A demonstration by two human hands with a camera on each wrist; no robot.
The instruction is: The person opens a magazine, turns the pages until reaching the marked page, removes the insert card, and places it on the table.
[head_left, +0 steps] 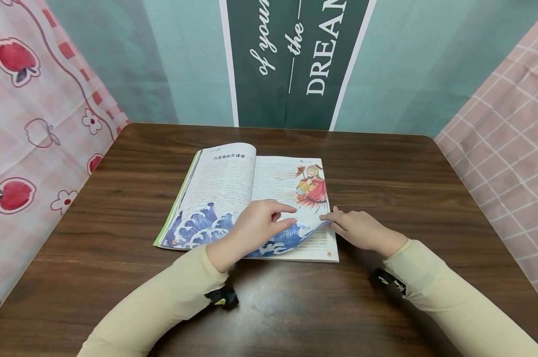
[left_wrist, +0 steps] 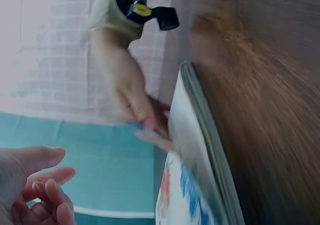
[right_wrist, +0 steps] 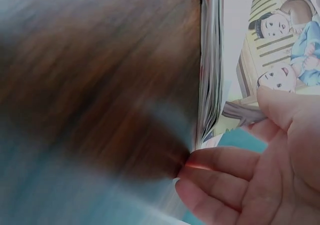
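Observation:
An open picture book [head_left: 220,186] lies on the table, its left page arched up near the spine. My right hand [head_left: 360,229] pinches the outer edge of the right-hand page [head_left: 269,178] between thumb and index finger. That page's lower corner is lifted and bent, baring printed text on the leaf beneath [head_left: 320,245]. In the right wrist view, the thumb of my right hand [right_wrist: 270,155] lies on the drawn underside of the page [right_wrist: 270,45]. My left hand [head_left: 262,223] is over the book's lower middle, fingers loosely bent; the left wrist view shows my left hand [left_wrist: 40,190] holding nothing.
The brown wooden table [head_left: 385,168] extends around the book. A teal curtain [head_left: 193,64] with a lettered dark panel hangs behind its far edge. Patterned cloths hang on both sides, one with apples [head_left: 17,54], one with a pink grid [head_left: 510,114].

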